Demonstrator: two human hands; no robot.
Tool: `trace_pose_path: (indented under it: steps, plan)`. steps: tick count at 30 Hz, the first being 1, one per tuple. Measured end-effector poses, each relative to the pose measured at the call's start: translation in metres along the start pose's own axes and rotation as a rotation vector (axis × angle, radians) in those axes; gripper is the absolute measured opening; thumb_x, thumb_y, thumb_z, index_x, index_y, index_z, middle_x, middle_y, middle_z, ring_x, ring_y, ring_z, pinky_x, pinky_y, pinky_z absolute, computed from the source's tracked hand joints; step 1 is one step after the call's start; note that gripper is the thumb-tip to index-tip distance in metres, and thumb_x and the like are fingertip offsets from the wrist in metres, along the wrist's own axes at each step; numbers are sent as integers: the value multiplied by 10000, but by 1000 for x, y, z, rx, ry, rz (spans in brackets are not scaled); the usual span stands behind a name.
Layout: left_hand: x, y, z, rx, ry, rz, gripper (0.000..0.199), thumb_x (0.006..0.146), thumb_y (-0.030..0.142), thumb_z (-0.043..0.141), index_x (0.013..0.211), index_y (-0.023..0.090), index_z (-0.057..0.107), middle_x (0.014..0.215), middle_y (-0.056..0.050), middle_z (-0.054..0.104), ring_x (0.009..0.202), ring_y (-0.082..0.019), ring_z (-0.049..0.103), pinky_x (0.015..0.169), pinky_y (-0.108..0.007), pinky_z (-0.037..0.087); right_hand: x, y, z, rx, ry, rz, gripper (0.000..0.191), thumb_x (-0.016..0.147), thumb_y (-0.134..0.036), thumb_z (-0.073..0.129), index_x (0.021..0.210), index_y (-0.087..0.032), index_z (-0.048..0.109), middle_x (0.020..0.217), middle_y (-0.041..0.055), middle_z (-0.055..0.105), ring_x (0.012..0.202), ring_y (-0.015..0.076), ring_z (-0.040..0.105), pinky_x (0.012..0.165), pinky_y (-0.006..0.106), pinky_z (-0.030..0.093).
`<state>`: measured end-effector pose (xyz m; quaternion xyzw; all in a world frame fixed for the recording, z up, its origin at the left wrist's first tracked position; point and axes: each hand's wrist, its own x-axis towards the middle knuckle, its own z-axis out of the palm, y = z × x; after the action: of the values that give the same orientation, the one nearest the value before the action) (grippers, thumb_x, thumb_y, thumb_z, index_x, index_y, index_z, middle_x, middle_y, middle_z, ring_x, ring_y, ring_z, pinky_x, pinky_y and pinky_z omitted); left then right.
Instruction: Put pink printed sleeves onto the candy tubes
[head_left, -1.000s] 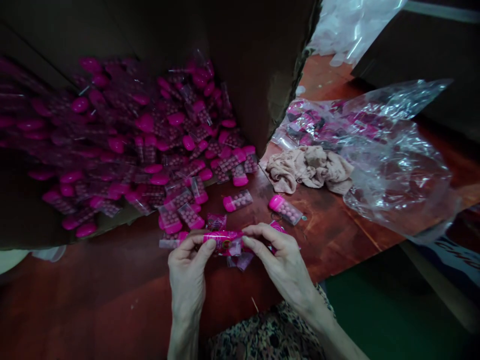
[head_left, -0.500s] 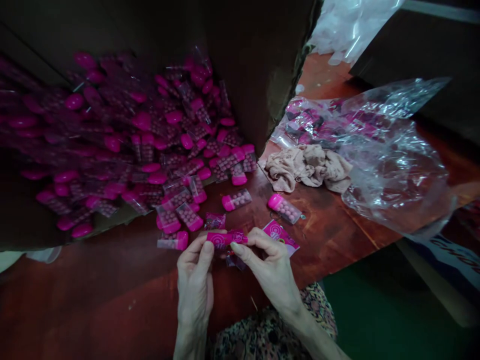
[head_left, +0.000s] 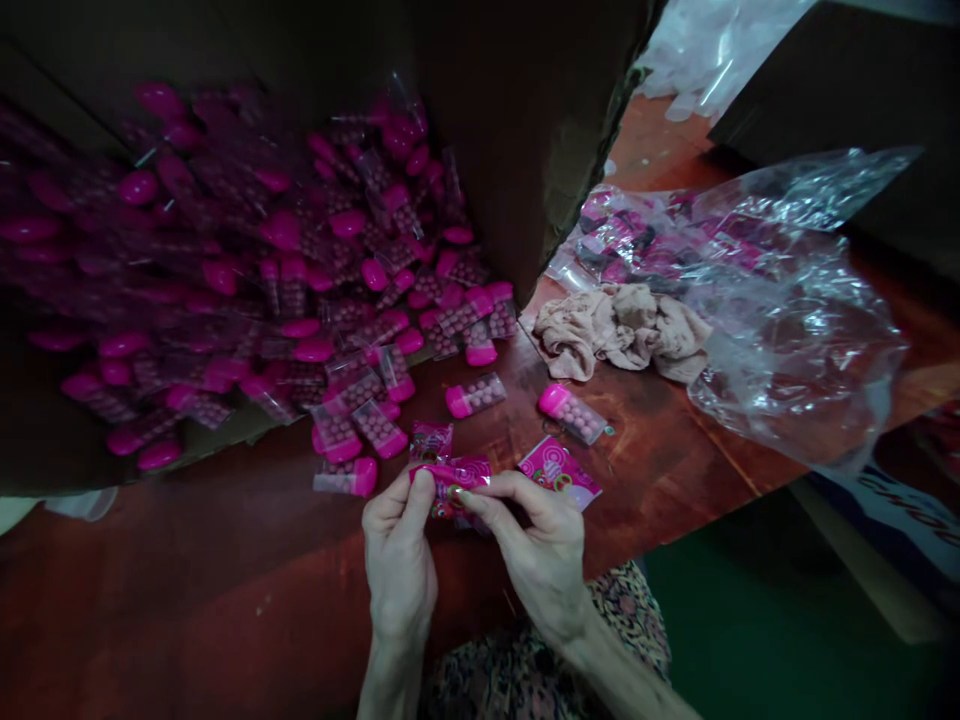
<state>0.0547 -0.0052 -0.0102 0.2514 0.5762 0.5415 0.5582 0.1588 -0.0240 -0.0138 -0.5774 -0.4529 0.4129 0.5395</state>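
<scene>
My left hand (head_left: 397, 560) and my right hand (head_left: 532, 550) pinch a pink printed wrapper (head_left: 450, 483) between thumbs and fingers, just above the reddish wooden table (head_left: 660, 440). A similar pink printed packet (head_left: 559, 473) lies flat to the right of my right hand. A small pink packet (head_left: 431, 441) lies just beyond my left thumb. Clear tubes of pink beads with magenta caps lie nearby, one (head_left: 475, 395) ahead of my hands and another (head_left: 571, 412) further right. Part of the held wrapper is hidden by my fingers.
A large heap of capped tubes (head_left: 225, 260) fills a brown cardboard box (head_left: 525, 120) at upper left. To the right are a beige crumpled cloth (head_left: 622, 335) and a clear plastic bag (head_left: 795, 330) with pink packets. Patterned clothing (head_left: 630, 620) lies below my right wrist.
My hands have drawn closer together and the held wrapper now tilts, with its right end lower in my fingers. The whole view has shifted slightly.
</scene>
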Motion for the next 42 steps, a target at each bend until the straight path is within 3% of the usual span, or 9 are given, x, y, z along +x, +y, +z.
trace_pose_path:
  steps: [5,9,13,17,23,28,30,38,42]
  plan:
    - [-6,-5,-1,36,61,27,150,677,320,723,669,171,722,620,6,679,582,-115,573,594,-213,478,-4,-6,-1,-107,23,-143,119,831,-116,567,754,-178,635,631,-15,616,558,106,563,535,208,449]
    - [-14,-14,-6,122,99,20,172,707,315,700,764,154,723,733,-26,713,667,-144,614,677,-244,486,-1,-7,-2,-105,-42,-75,235,887,-196,493,683,-172,607,561,-16,564,508,107,538,495,216,429]
    - [-28,-18,0,40,161,-49,188,699,333,706,781,164,723,750,-34,728,680,-153,630,673,-250,496,0,-5,1,-148,152,-59,215,850,-225,562,648,-182,622,487,-41,540,413,91,478,455,219,409]
    - [-31,-12,7,-54,156,-81,182,674,349,723,705,169,715,628,-15,704,559,-120,591,533,-205,469,2,-3,1,-74,164,0,215,833,-238,585,627,-186,621,482,-41,538,422,89,470,443,213,391]
    - [-10,5,-8,-144,459,-10,215,576,309,788,593,155,639,518,32,636,457,-86,549,465,-190,447,11,-1,-17,216,390,134,267,831,-330,606,608,-189,561,454,-68,393,413,77,366,421,217,321]
    - [-7,12,-7,-158,346,-40,238,597,331,779,596,144,631,512,22,623,424,-68,502,398,-164,390,6,-12,-7,88,89,-48,32,762,-239,689,744,-217,673,678,-10,582,623,130,546,543,239,440]
    - [-9,11,-4,-161,291,-50,237,608,329,772,587,143,626,498,25,608,405,-60,476,377,-160,368,6,-16,-1,35,14,-101,87,708,-230,739,783,-228,695,775,6,589,722,155,573,608,259,469]
    - [-9,10,-4,-212,110,-180,248,623,353,767,599,136,649,520,8,616,418,-52,497,367,-140,368,12,-4,-2,-12,-146,-32,102,697,-206,743,641,-211,658,729,-11,577,708,151,572,640,281,460]
    - [-6,13,-14,-295,-46,-248,306,675,448,707,749,151,706,674,-36,685,541,-98,595,449,-174,469,14,-4,-3,57,-95,-1,150,695,-201,741,592,-200,632,674,-18,573,656,143,562,584,273,443]
